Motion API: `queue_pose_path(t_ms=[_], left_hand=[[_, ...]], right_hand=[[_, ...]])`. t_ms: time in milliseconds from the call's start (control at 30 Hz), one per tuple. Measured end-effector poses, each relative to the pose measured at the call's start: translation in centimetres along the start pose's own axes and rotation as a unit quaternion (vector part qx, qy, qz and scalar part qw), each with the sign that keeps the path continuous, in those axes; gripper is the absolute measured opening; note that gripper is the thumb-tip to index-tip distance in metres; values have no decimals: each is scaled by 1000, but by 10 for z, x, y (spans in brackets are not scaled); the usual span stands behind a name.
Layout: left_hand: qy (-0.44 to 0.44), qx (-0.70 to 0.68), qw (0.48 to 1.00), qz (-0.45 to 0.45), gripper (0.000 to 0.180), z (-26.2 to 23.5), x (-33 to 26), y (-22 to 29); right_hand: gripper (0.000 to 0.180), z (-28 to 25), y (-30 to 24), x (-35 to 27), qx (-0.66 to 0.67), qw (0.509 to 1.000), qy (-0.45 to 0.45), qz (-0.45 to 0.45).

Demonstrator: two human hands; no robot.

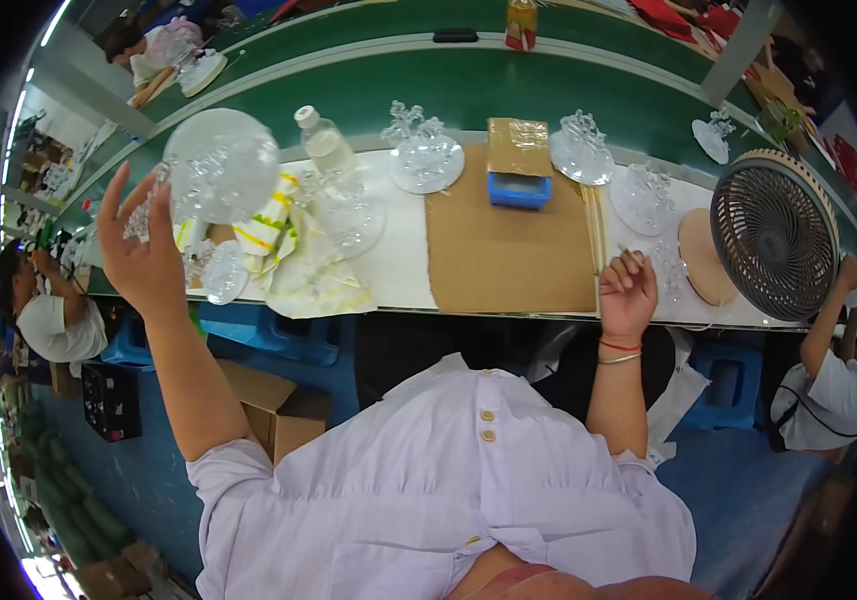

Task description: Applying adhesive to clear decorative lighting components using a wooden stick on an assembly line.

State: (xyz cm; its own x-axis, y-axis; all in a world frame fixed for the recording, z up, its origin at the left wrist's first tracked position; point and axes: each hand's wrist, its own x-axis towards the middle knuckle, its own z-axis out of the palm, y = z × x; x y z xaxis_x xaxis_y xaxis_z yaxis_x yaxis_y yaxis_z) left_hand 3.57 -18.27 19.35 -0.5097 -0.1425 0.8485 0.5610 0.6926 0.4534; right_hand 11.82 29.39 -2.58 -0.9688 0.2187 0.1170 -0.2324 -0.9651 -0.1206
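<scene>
My left hand (144, 240) is raised at the left of the table, its fingers around the clear figure part of a clear ornament with a round frosted base (224, 165). The disc is tilted up and faces me. My right hand (630, 290) rests over the table's front edge, palm up with curled fingers; whatever its fingertips pinch is too small to make out. Beside it lie thin wooden sticks (595, 225) and a clear ornament (646, 200). A brown cardboard sheet (509, 255) lies between my hands, with a blue box (520, 191) under a cardboard flap (519, 145) at its far end.
More clear ornaments (428, 160) stand along the back. A clear bottle (326, 145) and a yellow-and-white cloth (314, 275) are at the left. A black fan (775, 235) stands at the right, near a round tan disc (707, 255). Other people sit at both sides.
</scene>
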Motion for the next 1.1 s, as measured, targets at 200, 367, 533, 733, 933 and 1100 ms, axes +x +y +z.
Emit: queue_pose_path(t_ms=[200,367,533,733,933,1100], left_hand=[[-318,-29,947,-42,59,98,-77,55],[-439,-90,893,-51,63,180,-129,53],[-441,-99,891,-49,72,197,-150,48],[-269,-191,943,-37,23,145,-158,21],[-302,-246,919,-65,10,140,-190,20],[-311,-259,909,-103,20,147,-210,7]], right_hand=[[16,-8,1,-3,-41,998,-38,19],[15,18,3,-3,-154,987,-5,-48],[13,82,9,15,-442,882,-40,-158],[6,96,23,50,-677,678,-71,-277],[9,86,47,82,-842,486,-98,-215],[9,78,61,98,-871,436,-98,-206]])
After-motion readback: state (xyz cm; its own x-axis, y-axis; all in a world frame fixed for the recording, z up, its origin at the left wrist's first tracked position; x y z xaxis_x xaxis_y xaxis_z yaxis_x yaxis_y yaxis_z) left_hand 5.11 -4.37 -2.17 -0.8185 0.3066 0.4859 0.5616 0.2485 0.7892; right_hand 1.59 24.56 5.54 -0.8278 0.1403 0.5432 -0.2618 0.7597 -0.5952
